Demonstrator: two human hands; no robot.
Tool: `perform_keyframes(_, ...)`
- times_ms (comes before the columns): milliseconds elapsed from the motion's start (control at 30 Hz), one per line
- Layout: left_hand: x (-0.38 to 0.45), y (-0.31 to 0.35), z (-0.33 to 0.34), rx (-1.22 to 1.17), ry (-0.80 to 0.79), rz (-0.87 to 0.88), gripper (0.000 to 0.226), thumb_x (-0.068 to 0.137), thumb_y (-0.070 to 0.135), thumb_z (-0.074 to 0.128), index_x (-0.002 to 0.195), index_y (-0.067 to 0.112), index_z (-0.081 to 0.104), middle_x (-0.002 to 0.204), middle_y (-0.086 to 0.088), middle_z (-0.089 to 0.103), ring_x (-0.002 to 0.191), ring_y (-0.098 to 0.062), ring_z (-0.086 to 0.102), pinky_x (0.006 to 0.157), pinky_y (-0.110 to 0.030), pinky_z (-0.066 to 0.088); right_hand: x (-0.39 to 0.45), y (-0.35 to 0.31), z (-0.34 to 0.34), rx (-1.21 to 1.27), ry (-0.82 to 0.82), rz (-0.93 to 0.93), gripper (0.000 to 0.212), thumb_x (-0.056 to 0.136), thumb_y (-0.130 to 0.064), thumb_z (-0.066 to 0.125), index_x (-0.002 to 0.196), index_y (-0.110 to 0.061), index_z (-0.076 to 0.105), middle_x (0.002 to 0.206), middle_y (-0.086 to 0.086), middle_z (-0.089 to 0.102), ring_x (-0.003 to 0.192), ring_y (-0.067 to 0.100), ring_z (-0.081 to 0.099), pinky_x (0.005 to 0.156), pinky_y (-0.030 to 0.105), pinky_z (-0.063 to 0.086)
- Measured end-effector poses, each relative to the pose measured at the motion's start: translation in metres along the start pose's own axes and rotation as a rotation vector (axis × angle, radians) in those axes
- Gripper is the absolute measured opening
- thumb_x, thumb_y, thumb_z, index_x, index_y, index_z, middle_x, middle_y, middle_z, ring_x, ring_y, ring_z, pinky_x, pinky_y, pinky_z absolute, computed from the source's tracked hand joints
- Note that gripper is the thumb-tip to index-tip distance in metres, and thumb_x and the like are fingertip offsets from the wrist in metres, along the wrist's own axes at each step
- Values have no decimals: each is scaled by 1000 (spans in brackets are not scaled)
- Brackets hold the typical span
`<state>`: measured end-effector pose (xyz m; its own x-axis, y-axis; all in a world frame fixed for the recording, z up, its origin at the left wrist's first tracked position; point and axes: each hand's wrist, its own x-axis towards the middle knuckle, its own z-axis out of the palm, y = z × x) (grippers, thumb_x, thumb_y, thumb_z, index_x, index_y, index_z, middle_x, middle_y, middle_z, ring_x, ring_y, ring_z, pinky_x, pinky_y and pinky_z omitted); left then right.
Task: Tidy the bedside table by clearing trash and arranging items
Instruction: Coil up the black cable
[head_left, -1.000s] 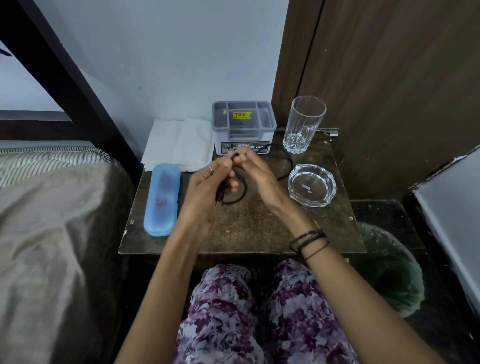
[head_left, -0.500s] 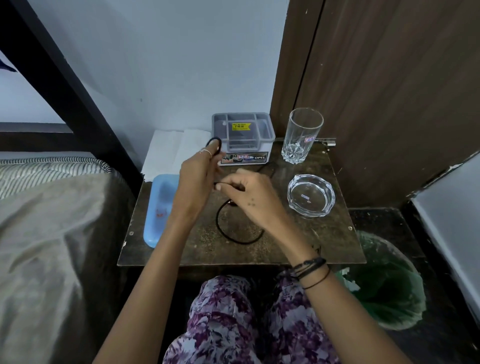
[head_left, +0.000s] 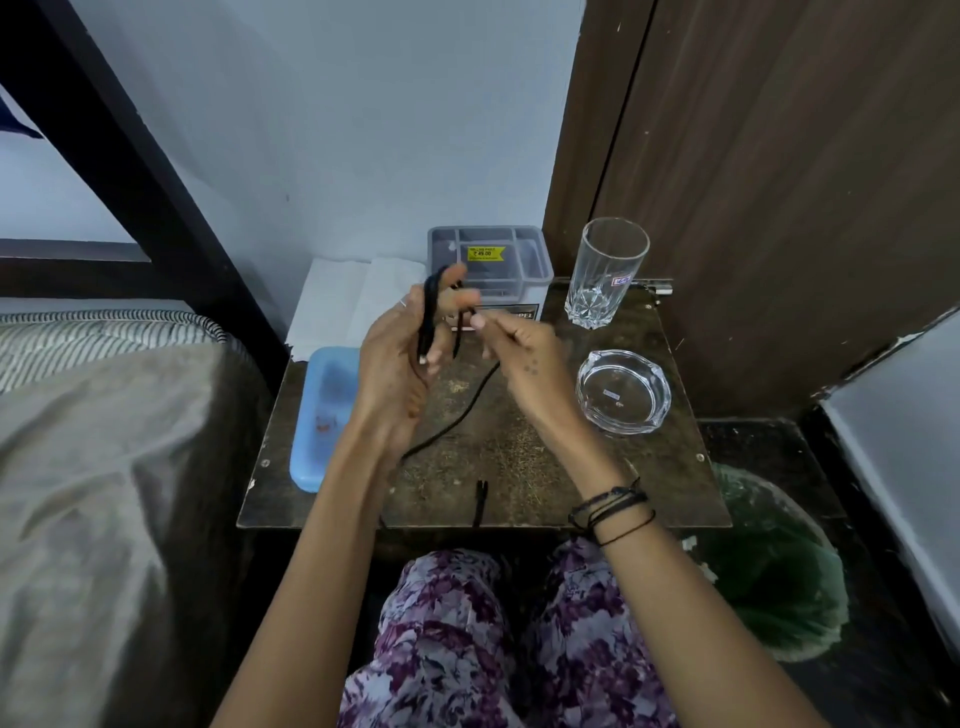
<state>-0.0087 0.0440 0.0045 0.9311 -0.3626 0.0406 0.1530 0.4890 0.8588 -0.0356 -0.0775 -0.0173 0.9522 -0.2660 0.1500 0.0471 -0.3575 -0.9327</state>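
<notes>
Head view | hands (head_left: 400, 358) blurred, winding black cable (head_left: 470, 410) | blue case (head_left: 324, 415) part-hidden

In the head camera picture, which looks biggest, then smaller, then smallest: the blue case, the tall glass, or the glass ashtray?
1. Blue case, though the left hand hides part of it.
2. Tall glass and glass ashtray look about alike; the glass stands farther back, so I won't rank them.

The table (head_left: 519, 467) top looks like rough, worn wood. The tall glass (head_left: 605, 273) and ashtray (head_left: 623, 391) are shiny clear glass (very smooth). The blue case (head_left: 324, 415) is maybe plastic.
</notes>
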Motion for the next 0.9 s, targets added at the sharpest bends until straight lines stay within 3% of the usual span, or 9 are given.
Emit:
perform_keyframes(67, 7, -1, 3, 66, 54, 46, 30, 100, 17, 32, 108, 13, 60, 86, 8, 73, 41, -3, 35, 46, -12, 35, -6, 3, 2, -121, -59, -36, 27, 95, -28, 51, 95, -11, 72, 58, -2, 52, 55, 9, 49, 56, 27, 37)
perform_keyframes(133, 15, -3, 3, 267, 115, 80, 28, 98, 14, 40, 117, 8, 59, 84, 15, 69, 46, -2, 44, 47, -12, 37, -11, 2, 0, -259, -137, -76, 30, 92, -36, 54, 93, -13, 73, 67, 6, 63, 60, 22, 55, 56, 34, 40)
perform_keyframes(233, 21, -11, -4, 688, 115, 165, 35, 97, 11, 43, 131, 12, 48, 111, 15, 63, 66, -5, 60, 63, -18, 50, -15, -10, -8, -349, -188, -135, 23, 87, -39, 60, 95, -23, 74, 73, -1, 64, 64, 16, 57, 60, 32, 41)
perform_keyframes(300, 21, -14, -9, 904, 61, 179, 34, 97, 14, 45, 130, 16, 49, 109, 10, 64, 74, -6, 62, 71, -18, 50, -11, -18, -17, -320, -155, -157, 19, 84, -37, 64, 89, -23, 75, 73, -7, 66, 64, 10, 56, 63, 32, 45)
perform_keyframes(400, 16, -14, -10, 750, -29, 52, 19, 96, 14, 44, 101, 15, 63, 70, 2, 63, 56, -7, 52, 53, -19, 44, 1, -22, -32, -225, -76, -150, 14, 76, -40, 71, 78, -27, 75, 74, -9, 68, 69, 12, 62, 68, 38, 53)
perform_keyframes(467, 13, -11, -8, 662, -106, 10, 25, 93, 19, 42, 76, 11, 59, 50, 5, 54, 43, -9, 42, 44, -17, 33, 9, -22, -36, -192, -51, -150, 12, 72, -41, 74, 72, -28, 73, 73, -3, 67, 71, 16, 61, 68, 39, 50)
perform_keyframes(567, 9, -7, -7, 541, -171, -24, 33, 95, 18, 35, 74, 6, 58, 41, 7, 43, 37, -7, 31, 40, -15, 26, 17, -20, -39, 7, -18, -109, 11, 72, -30, 77, 68, -21, 71, 68, -1, 63, 64, 15, 55, 64, 35, 44)
perform_keyframes(733, -1, 2, -3, 213, -238, -86, 33, 95, 19, 32, 94, 6, 62, 47, 7, 51, 35, -5, 30, 46, -15, 30, 19, -7, -35, 199, 38, -58, 11, 85, -23, 66, 75, -21, 70, 71, -2, 68, 71, 8, 60, 69, 22, 45)
perform_keyframes(900, 4, 3, 18, -80, -59, 18, 31, 100, 17, 28, 109, 8, 56, 89, 4, 75, 47, -2, 54, 51, -16, 48, 3, 0, -10, -13, -89, -43, 32, 95, -31, 48, 70, -33, 69, 60, 11, 60, 55, 18, 51, 63, 40, 44)
